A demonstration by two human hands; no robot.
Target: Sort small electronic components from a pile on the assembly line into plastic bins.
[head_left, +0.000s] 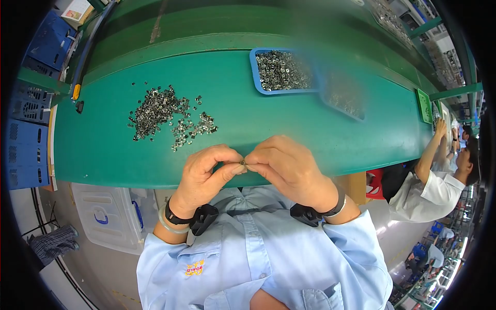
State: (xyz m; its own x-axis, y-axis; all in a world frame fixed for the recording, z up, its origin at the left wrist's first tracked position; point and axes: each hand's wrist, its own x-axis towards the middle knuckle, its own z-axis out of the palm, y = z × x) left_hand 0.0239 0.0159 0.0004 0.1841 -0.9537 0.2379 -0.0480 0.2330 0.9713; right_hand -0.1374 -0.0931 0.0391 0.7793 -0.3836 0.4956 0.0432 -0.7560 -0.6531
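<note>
My left hand (pixel 214 168) and my right hand (pixel 281 163) meet at the near edge of the green table. Between their pinched fingertips sits a tiny metal part (pixel 243 163), mostly covered by the fingers; its exact kind is too small to make out. Both hands grip it from either side. Beyond my left hand lies a loose heap of small shiny metal pieces (pixel 155 111), with a smaller scatter (pixel 194 128) beside it. A blue tray (pixel 253 72) full of similar pieces stands farther back, past my right hand.
A blurred second tray of parts (pixel 343 98) adjoins the blue one. At the far right is a green tray (pixel 424 106), near a co-worker in a white shirt (pixel 431 199). Blue crates (pixel 27 155) stand left; a clear plastic box (pixel 106 217) sits below the table.
</note>
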